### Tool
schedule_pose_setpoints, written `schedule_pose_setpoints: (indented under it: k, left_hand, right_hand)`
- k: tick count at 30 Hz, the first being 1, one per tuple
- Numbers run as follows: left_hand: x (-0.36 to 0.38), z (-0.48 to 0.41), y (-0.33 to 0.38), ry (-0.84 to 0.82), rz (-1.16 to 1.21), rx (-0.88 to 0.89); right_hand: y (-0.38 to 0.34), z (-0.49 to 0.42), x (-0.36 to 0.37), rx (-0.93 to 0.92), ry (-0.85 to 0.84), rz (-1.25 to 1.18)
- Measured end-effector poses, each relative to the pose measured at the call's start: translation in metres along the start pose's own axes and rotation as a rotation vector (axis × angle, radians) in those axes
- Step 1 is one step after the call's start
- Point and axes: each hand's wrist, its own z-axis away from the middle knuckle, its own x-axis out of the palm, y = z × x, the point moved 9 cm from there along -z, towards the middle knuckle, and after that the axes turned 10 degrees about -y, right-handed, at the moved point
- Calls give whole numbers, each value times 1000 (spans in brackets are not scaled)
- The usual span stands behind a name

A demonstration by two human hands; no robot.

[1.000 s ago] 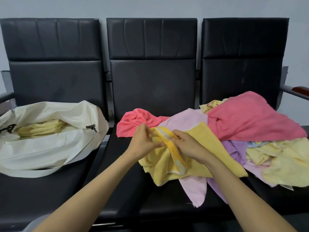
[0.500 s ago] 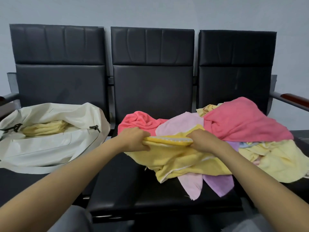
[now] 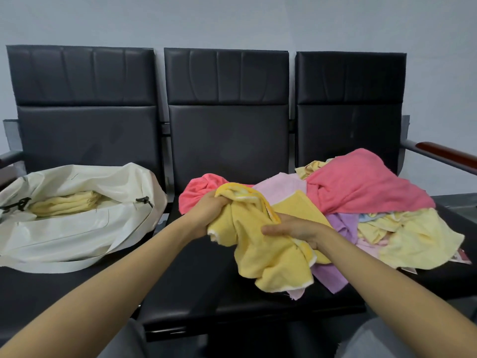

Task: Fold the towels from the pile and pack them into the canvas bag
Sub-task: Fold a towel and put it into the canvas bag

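A yellow towel (image 3: 268, 257) hangs bunched over the middle seat. My left hand (image 3: 206, 215) grips its upper edge, and my right hand (image 3: 296, 229) holds it lower down with the thumb on top. Behind them lies the towel pile (image 3: 366, 192), with pink, lilac and pale yellow cloths spread across the middle and right seats. On the left seat the cream canvas bag (image 3: 77, 228) lies open, and folded yellow towels (image 3: 64, 205) show inside its mouth.
Three black padded seats (image 3: 227, 140) stand in a row against a grey wall. A wooden-topped armrest (image 3: 446, 151) juts out at the right, another armrest at the far left. Bare black seat cushion (image 3: 201, 288) lies in front of the held towel.
Both hands lifted the yellow towel off the pile and drew it toward me. They now sit closer together, the right hand lower, and the towel hangs bunched instead of stretched.
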Motion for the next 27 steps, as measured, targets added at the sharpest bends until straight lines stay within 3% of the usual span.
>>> schedule_pose_setpoints:
  k: [3,6,9,12,15,17,19,22,25,27]
  left_hand:
    - [5,1,13,-33,-77,-18]
    - [23,7,17,-186,-129,-36]
    - [47,14,18,-345,-132,-21]
    - [53,11,-1,-418,-584,-134]
    - [33,1,-26,-293,-1116,-207]
    - [21,-5,-43,-204,-1276,-152]
    - [13,-6,-66,-185,-1293,-71]
    - [28,0,-105,-364,-1187,23]
    - [39,9,-128,-464,-1100,-13]
    - [36,7,-129,-424,-1090,28]
  right_hand:
    - [-4,13,-1,248,24,485]
    - [-27,12,-39,402,250,1060]
    - [-58,3,-72,369,514,1329]
    - [-84,9,-73,152,631,1483]
    - [-61,15,-59,48,527,1425]
    - [-28,18,-50,63,478,1357]
    - [12,18,-39,142,400,1277]
    - [63,10,-24,212,298,1151]
    - [79,6,-23,172,350,1012]
    - [78,4,-23,116,369,983]
